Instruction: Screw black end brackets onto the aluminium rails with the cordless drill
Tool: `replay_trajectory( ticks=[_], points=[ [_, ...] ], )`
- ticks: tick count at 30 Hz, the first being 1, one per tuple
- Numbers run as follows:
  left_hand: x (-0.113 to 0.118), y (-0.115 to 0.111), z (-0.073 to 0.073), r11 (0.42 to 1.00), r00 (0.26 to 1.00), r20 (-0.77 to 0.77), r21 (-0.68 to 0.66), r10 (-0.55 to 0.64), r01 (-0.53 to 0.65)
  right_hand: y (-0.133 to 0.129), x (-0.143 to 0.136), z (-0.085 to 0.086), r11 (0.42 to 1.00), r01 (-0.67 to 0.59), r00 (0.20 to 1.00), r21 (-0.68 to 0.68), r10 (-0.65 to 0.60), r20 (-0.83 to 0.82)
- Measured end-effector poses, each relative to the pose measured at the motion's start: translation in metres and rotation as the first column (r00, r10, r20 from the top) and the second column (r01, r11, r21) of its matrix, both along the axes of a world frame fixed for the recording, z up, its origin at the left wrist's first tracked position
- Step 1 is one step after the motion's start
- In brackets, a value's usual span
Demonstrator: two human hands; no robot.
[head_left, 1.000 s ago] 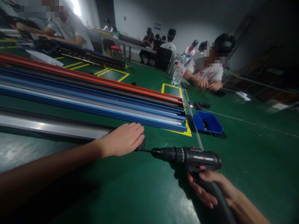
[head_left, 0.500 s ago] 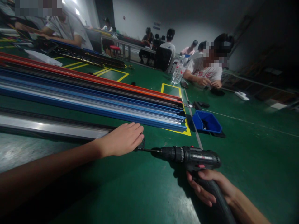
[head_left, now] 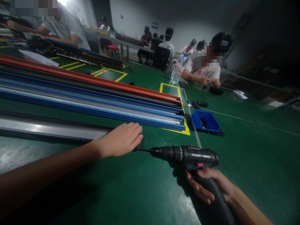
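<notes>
My right hand (head_left: 207, 186) grips the handle of a black cordless drill (head_left: 189, 155), which lies level and points left. Its long thin bit (head_left: 148, 150) reaches to a small black end piece (head_left: 140, 145) at the end of a dark rail with a silvery face (head_left: 58, 128). Over that end of the rail, my left hand (head_left: 123, 139) is closed, its fingers wrapped across the top. The bit's tip is at the end piece; whether it sits in a screw I cannot make out.
Blue profiles (head_left: 93, 104) and an orange profile (head_left: 93, 80) lie side by side behind the rail. A blue bin (head_left: 205, 121) with small dark parts stands to the right. Two plastic bottles (head_left: 177, 70) stand farther back, near a seated co-worker (head_left: 203, 68). Other people sit beyond.
The whole view has shifted slightly, so everything appears a little farther left and up. Both hands, the drill and the rail keep the same places relative to each other.
</notes>
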State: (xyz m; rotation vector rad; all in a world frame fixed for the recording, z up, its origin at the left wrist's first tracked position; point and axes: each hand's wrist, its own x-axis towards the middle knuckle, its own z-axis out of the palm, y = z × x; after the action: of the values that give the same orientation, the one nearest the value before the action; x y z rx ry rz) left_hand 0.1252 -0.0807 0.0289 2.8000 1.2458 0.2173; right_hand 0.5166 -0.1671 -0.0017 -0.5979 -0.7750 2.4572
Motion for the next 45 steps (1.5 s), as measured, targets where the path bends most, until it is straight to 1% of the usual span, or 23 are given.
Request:
replay_trajectory(
  ticks=[7, 17, 26, 32, 45],
  points=[
    [-0.0004, -0.0003, 0.0011, 1.000, 1.000, -0.015, -0.006, 0.016, -0.017, -0.0007, 0.0004, -0.0006, 1.000, -0.007, 1.000, 0.007, 0.006, 0.004],
    [-0.0010, -0.0001, 0.0012, 1.000, 1.000, -0.008, -0.015, 0.009, -0.009, -0.0011, -0.0005, 0.0018, 1.000, 0.004, 0.996, -0.002, -0.004, 0.085],
    [-0.0019, 0.0007, -0.0008, 1.000, 1.000, 0.017, -0.007, -0.002, 0.002, -0.0011, -0.0008, 0.0017, 1.000, 0.007, 0.997, 0.001, -0.007, 0.076],
    [-0.0012, -0.0001, 0.0007, 1.000, 1.000, 0.003, -0.024, 0.010, -0.009, -0.0023, 0.0006, 0.0000, 1.000, 0.009, 0.997, 0.004, -0.009, 0.078],
    [-0.0006, -0.0009, 0.0025, 1.000, 0.999, -0.029, -0.009, 0.020, -0.020, -0.0022, 0.0000, 0.0025, 1.000, 0.006, 0.995, -0.003, -0.006, 0.095]
  ],
)
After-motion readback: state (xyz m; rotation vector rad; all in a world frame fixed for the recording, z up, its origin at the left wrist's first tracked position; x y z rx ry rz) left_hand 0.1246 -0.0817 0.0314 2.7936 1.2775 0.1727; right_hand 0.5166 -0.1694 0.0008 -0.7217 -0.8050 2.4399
